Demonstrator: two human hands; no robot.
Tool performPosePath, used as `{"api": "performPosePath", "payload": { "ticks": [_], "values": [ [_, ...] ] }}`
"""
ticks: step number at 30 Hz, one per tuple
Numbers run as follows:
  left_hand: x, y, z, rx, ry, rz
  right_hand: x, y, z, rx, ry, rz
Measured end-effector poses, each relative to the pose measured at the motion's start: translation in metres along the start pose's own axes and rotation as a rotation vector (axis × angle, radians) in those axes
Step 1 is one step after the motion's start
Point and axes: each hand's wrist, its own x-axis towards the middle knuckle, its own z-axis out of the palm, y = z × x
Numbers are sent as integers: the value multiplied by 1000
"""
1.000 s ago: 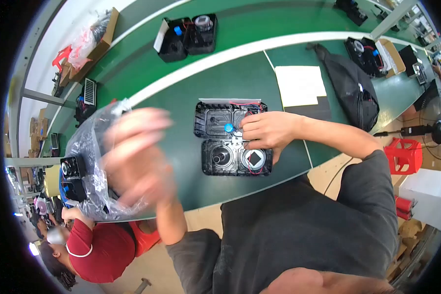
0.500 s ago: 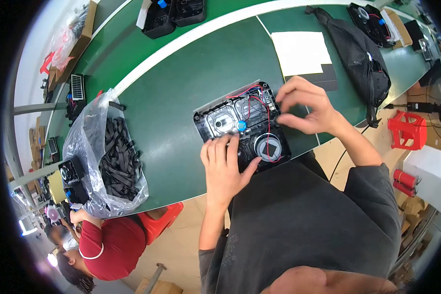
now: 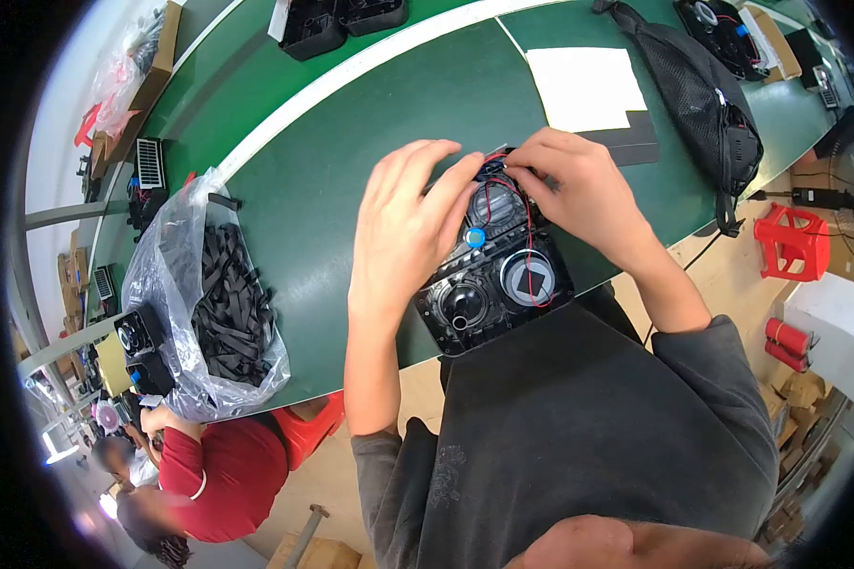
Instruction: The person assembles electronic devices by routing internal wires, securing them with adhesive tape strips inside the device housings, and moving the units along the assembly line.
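Note:
A black plastic device housing (image 3: 455,327) lies open on the table's near edge, its inside facing up. Inside are a round silver speaker (image 3: 528,279), a blue round part (image 3: 474,237) and thin red wires (image 3: 529,228). Over the housing's left side reaches my left hand (image 3: 410,213), its thumb and finger closing at the far edge by the wire bundle. My right hand (image 3: 574,190) pinches at the dark and red wires in the far corner. Fingers partly hide that corner, so what exactly the left fingertips hold cannot be seen.
To the left sits a clear plastic bag (image 3: 171,313) of black straps (image 3: 230,313). White paper (image 3: 584,85) and a black mesh bag (image 3: 697,104) lie beyond my right hand. Another housing (image 3: 313,28) is at the back. A person in red (image 3: 228,474) sits at left.
My left hand has moved from the housing's near side to its far edge. My right hand has come in to the wires with fingers pinched. The housing has shifted slightly towards me.

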Motion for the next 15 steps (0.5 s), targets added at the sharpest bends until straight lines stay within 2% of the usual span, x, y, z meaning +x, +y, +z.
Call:
{"api": "performPosePath", "payload": {
  "ticks": [1, 7, 12, 15],
  "values": [
    [3, -3, 5, -25, -28, 18, -3, 3, 3, -70, 55, -64],
    [-7, -5, 14, 145, -116, 50, 1, 2, 11, -340, 26, -165],
    [-11, -10, 15, 148, -99, 98, 11, 11, 13, -291, -145, -116],
    [-7, -6, 18, 222, -206, 35, 13, 12, 12, -281, -214, -97]
  ]
}}
